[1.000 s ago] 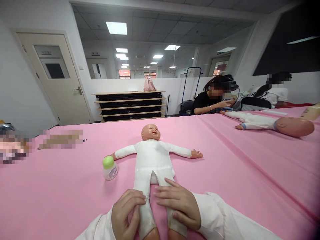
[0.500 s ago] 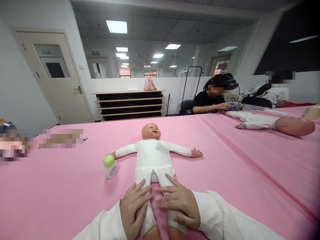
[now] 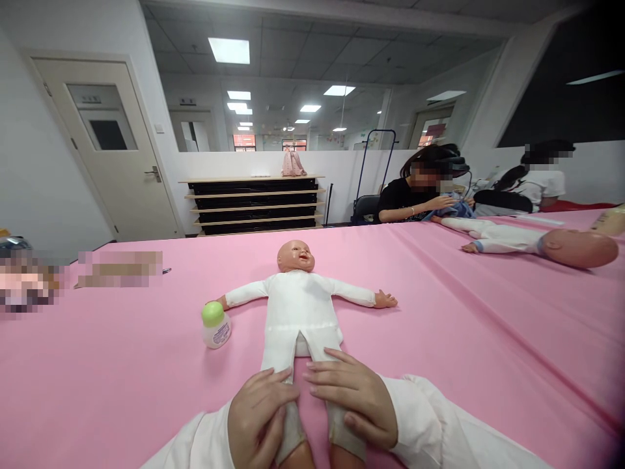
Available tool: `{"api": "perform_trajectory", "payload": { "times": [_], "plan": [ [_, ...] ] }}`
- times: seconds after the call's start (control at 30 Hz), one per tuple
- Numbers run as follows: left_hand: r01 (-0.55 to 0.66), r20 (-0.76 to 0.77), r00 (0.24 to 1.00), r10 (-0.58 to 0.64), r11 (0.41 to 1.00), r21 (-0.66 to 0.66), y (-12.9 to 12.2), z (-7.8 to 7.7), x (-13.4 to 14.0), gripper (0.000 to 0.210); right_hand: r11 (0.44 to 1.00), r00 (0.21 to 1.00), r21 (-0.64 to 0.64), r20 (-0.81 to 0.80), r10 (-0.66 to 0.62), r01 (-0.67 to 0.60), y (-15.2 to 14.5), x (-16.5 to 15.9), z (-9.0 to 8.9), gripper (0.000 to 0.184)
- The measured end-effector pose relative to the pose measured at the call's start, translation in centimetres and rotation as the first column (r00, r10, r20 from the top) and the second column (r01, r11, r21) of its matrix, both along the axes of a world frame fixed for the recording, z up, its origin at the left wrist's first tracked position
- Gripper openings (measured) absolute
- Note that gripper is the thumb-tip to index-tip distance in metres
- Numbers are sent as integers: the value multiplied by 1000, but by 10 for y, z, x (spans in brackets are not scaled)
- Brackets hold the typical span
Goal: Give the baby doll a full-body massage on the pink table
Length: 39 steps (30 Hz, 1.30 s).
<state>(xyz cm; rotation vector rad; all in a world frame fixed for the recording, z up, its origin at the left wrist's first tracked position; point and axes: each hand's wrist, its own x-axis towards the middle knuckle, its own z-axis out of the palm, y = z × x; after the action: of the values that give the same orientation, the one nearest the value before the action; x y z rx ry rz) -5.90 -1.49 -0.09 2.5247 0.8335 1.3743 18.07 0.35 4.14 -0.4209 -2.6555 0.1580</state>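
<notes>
A baby doll (image 3: 303, 299) in a white suit lies on its back, arms spread and head away from me. Across its leg on the left rests my left hand (image 3: 261, 413), open, fingers slightly bent over the cloth with the thumb lower down. My right hand (image 3: 349, 394) lies open over the other leg, fingers stretched toward the gap between the legs. Neither hand closes around a leg. A small bottle (image 3: 216, 329) with a green cap stands by the doll's hand on the left.
A pink cloth (image 3: 434, 339) covers the table. At the right lies a second doll (image 3: 517, 238), near a person (image 3: 410, 192) handling blue fabric (image 3: 454, 207). Another person (image 3: 541, 182) sits farther right. A pen (image 3: 166, 270) and blurred items are at the left.
Both hands have slid a little down the doll's legs toward me, and their fingers are closer together. At the back, the person has raised the blue fabric slightly.
</notes>
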Motion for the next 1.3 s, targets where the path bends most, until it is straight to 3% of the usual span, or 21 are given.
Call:
{"api": "perform_trajectory", "payload": {
  "times": [0.23, 0.43, 0.63, 0.73, 0.83, 0.97, 1.07, 1.17, 1.3],
  "plan": [
    [-217, -22, 976, 216, 968, -127, 9, -10, 2, 35, 993, 992, 2, 49, -116, 116, 3, -1, -12, 50],
    [-283, -54, 959, 278, 948, -148, 16, -20, 0, 40, 999, 997, -9, 67, -48, 49, 5, -1, -15, 40],
    [-216, -81, 975, 208, 971, -107, 9, -11, 4, 34, 994, 982, 15, -152, 109, -108, 9, -6, -30, 40],
    [-51, -81, 996, 46, 997, -57, 4, -5, 5, 28, 994, 981, 24, -160, 110, -107, 7, -5, -27, 40],
    [73, -40, 997, -73, 997, -15, 2, -1, 3, 24, 999, 996, 27, -89, 25, -23, 5, -2, -17, 40],
    [-44, -47, 998, 46, 999, 30, 6, -1, -2, 30, 980, 980, 21, -20, -197, 197, 5, 1, -11, 43],
    [-133, -143, 980, 139, 990, 50, 10, -3, -2, 37, 961, 961, -2, 9, -275, 275, 7, 0, -16, 49],
    [-125, -206, 971, 124, 992, 12, 11, -6, 1, 35, 974, 972, -17, 55, -226, 228, 7, -2, -17, 45],
    [-6, -148, 989, 2, 1000, -26, 6, -4, 4, 28, 993, 993, -51, 57, -104, 107, 3, -4, -13, 36]
  ]
}}
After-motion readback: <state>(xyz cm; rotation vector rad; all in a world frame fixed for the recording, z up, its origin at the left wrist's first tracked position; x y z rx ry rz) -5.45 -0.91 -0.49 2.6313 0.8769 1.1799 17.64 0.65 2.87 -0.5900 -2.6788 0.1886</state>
